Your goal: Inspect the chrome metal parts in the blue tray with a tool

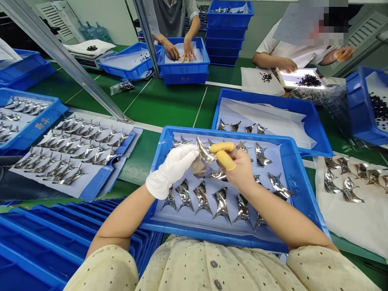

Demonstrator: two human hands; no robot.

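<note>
Over the blue tray in front of me, a shiny, curved metal part with pointed corners is held between both hands. My left hand, in a white glove, pinches its left side with closed fingers. Yellow finger cots cover fingertips of my right hand, which closes on the part's right side. Similar metal parts lie in rows on white paper in the tray, some hidden behind my hands and forearms. A blurred patch beneath the held part is too unclear to make out.
More metal parts stand in rows on a papered board at left and lie on white paper at right. Another blue tray sits behind mine. Two people work across the green table. A metal post slants down at left.
</note>
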